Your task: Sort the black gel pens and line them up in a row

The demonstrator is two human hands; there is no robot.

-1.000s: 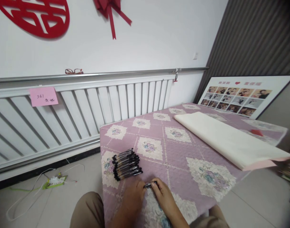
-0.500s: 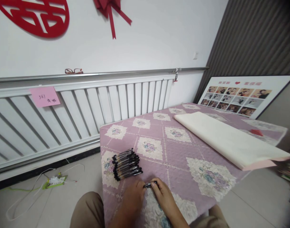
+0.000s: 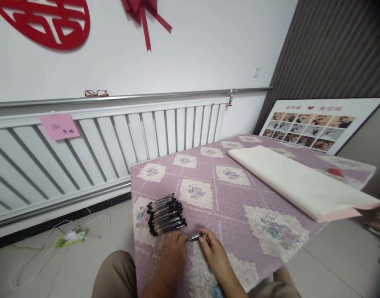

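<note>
A dark pen (image 3: 194, 237) spans the gap between my two hands, just above the tablecloth. My left hand (image 3: 175, 251) is closed at its left end, and that end is hidden by the fingers. At the other end, my right hand (image 3: 213, 249) pinches the pen between thumb and fingertips. Just beyond my left hand lies a stack of several black pens (image 3: 165, 214), with clear barrels and dark ends, side by side near the table's left edge. Beneath everything is a purple tablecloth (image 3: 205, 209) with floral diamonds.
Folded cream paper (image 3: 289, 182) covers the table's right part, near a small red item (image 3: 335, 172). A photo board (image 3: 320, 108) leans at the back right. A white radiator (image 3: 158, 134) runs along the wall. A power strip (image 3: 72, 237) with cables lies on the floor.
The pen's dark barrel between my hands shows more now. My left hand has shifted slightly left and up, while my right fingers have lifted a little. The stacked pens have stayed put.
</note>
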